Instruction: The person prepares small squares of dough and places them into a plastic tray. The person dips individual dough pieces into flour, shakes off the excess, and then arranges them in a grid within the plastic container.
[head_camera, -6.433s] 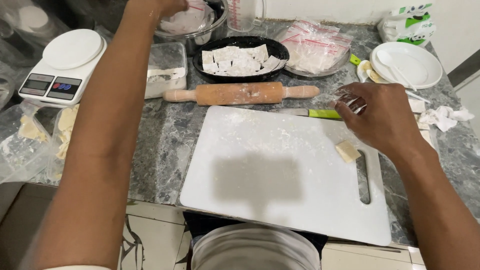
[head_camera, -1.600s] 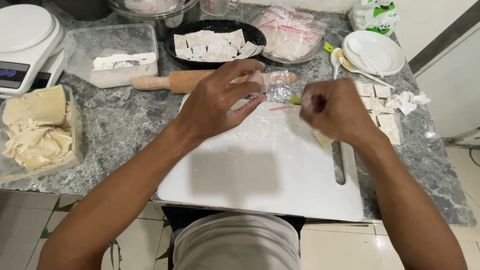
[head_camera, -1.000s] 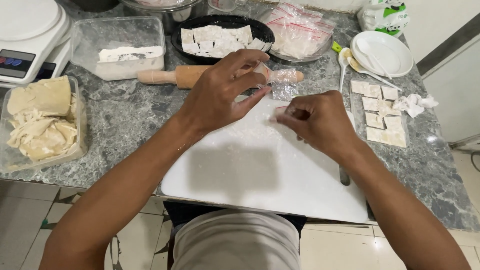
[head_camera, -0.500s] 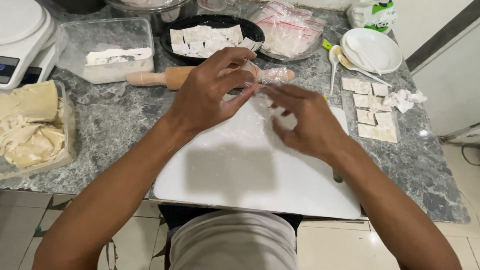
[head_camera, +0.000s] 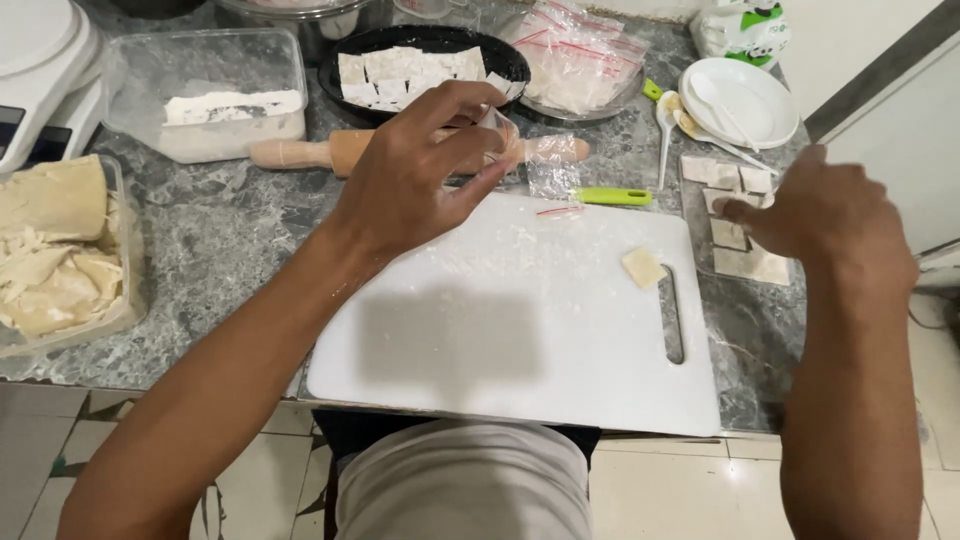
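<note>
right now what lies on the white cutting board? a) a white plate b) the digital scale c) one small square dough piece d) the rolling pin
c: one small square dough piece lies on the white cutting board beside its handle slot, while the rolling pin rests on the counter behind it.

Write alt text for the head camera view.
A person's left hand pinches a small clear plastic bag above a floured white cutting board, while the right hand reaches toward dough squares on the stone counter.

Home kitchen — rolling pin (head_camera: 400, 152), dough, scale (head_camera: 40, 75)
</note>
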